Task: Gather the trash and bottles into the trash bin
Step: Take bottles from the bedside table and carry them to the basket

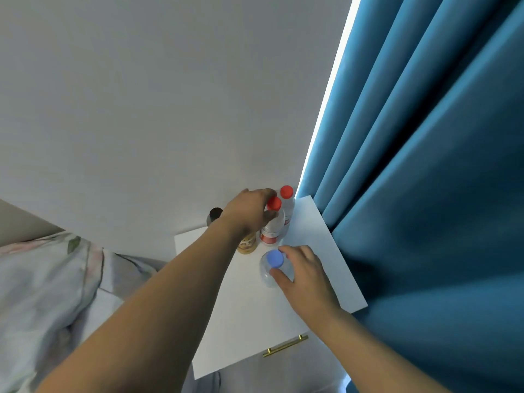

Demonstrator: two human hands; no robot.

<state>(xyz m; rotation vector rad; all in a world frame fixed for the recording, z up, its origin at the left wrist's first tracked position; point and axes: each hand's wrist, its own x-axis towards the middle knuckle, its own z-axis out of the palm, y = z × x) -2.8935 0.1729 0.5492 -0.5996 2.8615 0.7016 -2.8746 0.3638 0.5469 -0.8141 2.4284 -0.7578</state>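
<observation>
On a white nightstand (249, 321) stand several bottles. My left hand (249, 211) reaches over them and curls its fingers round the neck of a clear bottle with a red cap (272, 222). A second red-capped bottle (287, 205) stands just behind it by the wall. My right hand (303, 276) grips a clear bottle with a blue cap (274, 262) nearer to me, thumb and fingers round its shoulder. A tan-labelled bottle (248, 245) is partly hidden under my left wrist. No trash bin is in view.
A dark-capped container (215, 215) stands at the nightstand's back left by the white wall. Blue curtains (425, 194) hang close along the right edge. A bed with floral bedding (48, 287) lies to the left. A brass drawer handle (285, 346) is on the front.
</observation>
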